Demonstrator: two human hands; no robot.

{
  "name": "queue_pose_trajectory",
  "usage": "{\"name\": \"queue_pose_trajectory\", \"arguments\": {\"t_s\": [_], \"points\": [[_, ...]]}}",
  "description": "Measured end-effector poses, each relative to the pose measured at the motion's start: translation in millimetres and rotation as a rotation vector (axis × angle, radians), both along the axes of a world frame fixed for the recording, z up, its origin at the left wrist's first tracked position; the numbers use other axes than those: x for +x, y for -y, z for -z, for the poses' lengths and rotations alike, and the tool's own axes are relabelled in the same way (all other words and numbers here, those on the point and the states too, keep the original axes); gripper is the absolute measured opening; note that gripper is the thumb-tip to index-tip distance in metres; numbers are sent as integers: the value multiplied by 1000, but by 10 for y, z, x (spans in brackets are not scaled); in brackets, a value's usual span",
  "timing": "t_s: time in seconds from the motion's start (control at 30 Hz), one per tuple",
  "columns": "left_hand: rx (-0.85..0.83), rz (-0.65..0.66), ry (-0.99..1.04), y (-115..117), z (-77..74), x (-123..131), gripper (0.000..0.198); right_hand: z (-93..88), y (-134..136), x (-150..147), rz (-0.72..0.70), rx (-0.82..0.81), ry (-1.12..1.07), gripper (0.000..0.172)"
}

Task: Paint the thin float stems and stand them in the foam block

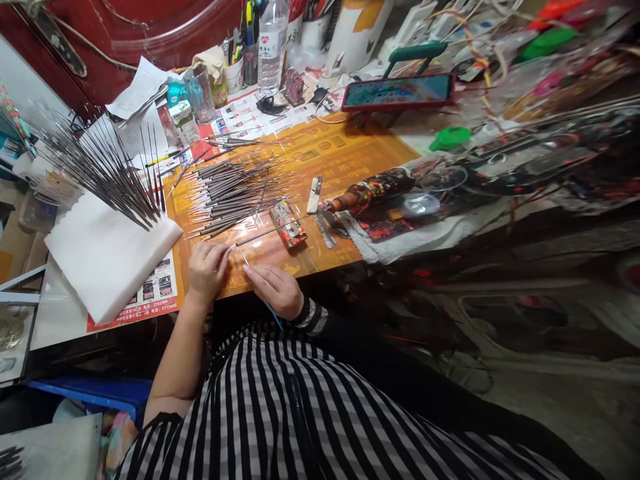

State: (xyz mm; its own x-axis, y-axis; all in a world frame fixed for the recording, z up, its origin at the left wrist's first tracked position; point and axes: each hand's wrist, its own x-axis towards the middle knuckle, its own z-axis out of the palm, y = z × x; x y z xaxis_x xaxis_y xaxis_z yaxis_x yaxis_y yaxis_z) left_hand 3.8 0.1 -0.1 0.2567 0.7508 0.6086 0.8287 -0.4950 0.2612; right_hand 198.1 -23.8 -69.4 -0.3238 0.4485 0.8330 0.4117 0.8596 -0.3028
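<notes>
My left hand (207, 270) is closed at the front edge of the table, pinching the pale end of a thin dark rod (255, 237). The rod slants up to the right, its fine tip passing over a small paint-spotted box (289, 225). Just right of it, my right hand (276, 290) grips a thin blue-handled tool (274, 315) whose pale tip points toward the left fingers. What that tip is made of is too small to tell. Beyond my hands lies a pile of similar dark rods (227, 193) with pale ends.
Many dark rods (120, 173) stand stuck in a white foam block (110, 247) at left. A phone (397, 92) rests on a stand at the back, near a water bottle (271, 50). A paint-crusted tool with a brown handle (345, 201) lies to the right.
</notes>
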Motion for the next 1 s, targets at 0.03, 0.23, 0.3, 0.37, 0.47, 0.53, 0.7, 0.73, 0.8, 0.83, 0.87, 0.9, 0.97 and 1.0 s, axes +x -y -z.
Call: {"name": "queue_pose_trajectory", "arguments": {"t_s": [0.03,0.23,0.3,0.37,0.47,0.53,0.7,0.73,0.8,0.83,0.87,0.9,0.97,1.0], "points": [[8,3,-1,0,-3,1,17,-9,1,-2,5,6,2,58],[-1,-1,0,-2,-19,8,18,-23,5,-10,-3,-11,-23,58],[0,-7,-6,-3,-21,10,19,-14,7,-11,-5,-26,-31,57],[6,-9,-9,-3,-23,12,19,-2,8,-13,0,-30,-29,57],[11,-10,-10,-2,-23,16,20,9,7,-20,18,-24,-9,55],[15,-13,-11,-2,-22,19,20,5,7,-23,27,-19,1,54],[37,-2,-2,-4,-19,23,18,-34,9,-17,23,8,7,62],[40,3,0,-4,-19,23,18,-41,9,-15,22,13,7,64],[34,4,0,-4,-19,22,18,-46,10,-12,22,12,6,64],[27,-1,-2,-4,-18,21,18,-46,10,-12,24,9,6,64],[20,-7,-5,-3,-18,21,19,-44,10,-12,26,7,8,63],[15,-12,-6,-3,-16,21,19,-43,9,-12,29,6,12,63],[12,-15,-3,-2,-14,22,20,-44,9,-13,34,15,23,64],[14,-14,-2,-1,-14,23,20,-48,9,-14,36,21,27,65]]}}
